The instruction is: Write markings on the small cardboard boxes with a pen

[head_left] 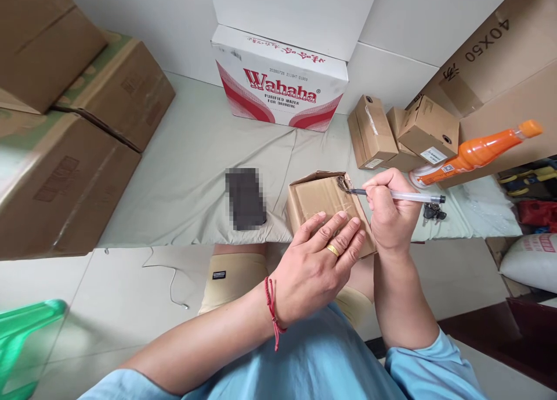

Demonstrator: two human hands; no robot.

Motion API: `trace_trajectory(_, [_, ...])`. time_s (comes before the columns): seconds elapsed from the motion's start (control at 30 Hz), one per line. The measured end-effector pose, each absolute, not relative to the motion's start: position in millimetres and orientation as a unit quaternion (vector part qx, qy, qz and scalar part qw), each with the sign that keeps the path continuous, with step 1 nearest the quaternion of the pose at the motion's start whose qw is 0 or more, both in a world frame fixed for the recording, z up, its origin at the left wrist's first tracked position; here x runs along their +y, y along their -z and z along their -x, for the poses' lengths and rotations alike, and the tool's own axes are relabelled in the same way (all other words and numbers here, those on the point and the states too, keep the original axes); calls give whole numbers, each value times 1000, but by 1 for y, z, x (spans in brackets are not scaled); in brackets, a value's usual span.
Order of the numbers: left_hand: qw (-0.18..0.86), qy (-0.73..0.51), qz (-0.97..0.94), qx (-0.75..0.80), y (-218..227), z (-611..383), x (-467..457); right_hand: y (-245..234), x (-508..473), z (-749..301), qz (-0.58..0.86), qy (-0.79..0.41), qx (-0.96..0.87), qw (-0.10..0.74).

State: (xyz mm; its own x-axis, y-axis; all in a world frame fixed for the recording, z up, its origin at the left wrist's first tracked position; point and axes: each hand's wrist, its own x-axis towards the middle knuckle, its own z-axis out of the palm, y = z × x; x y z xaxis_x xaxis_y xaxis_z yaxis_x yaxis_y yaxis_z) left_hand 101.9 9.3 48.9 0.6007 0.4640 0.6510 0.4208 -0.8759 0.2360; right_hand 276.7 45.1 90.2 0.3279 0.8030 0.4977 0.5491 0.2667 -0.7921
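A small cardboard box sits at the table's front edge, its top covered with shiny brown tape. My left hand lies flat across the near part of its top, fingers stretched out; a gold ring and a red cord bracelet show on it. In my right hand is a pen with a clear barrel and dark ends, gripped between thumb and fingers. Its tip touches the box's far right corner, where a dark scribbled or torn patch shows. A pixelated dark object lies left of the box.
Behind stands a white and red Wahaha water carton. Several small brown boxes, an orange bottle and keys are on the right. Large cartons fill the left side. A green plastic stool is on the floor.
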Motion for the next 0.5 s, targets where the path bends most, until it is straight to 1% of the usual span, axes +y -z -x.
trace_trajectory(0.23, [23,-364,-896,252,-48,-101,8,-91,38,-278,615,-12,-573,542])
trace_trajectory(0.33, [22,-368,-896,249,-48,-101,8,-90,38,-278,601,-40,-591,536])
trace_trajectory(0.43, [19,-372,-894,248,-49,-101,8,-90,40,-277,592,-98,-614,513])
trace_trajectory(0.5, [17,-374,-893,249,-49,-101,8,-91,41,-275,593,-116,-621,500])
